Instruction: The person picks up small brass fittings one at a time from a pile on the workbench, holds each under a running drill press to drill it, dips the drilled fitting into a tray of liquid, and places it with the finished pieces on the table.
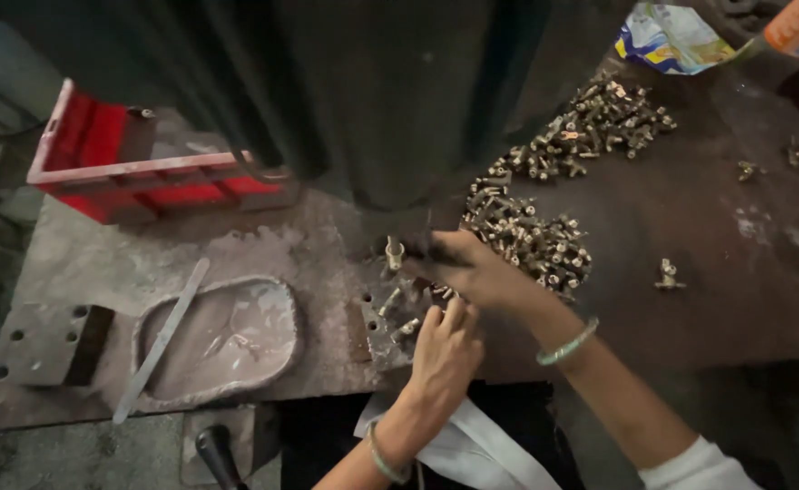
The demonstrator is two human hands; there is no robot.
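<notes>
Brass fittings (pixel 526 240) — both hands (pixel 449 349) among them | red crate (pixel 136 168) left

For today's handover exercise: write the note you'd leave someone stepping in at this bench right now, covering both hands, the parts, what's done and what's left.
Left hand: fingers on small brass fittings on the steel block.
Right hand: reaching to the block beside the upright fitting; grip unclear.
Parts: pile right of the hands, second pile farther back.
Done: a few fittings on the block.
Left: both piles. Red crate sits left.
</notes>
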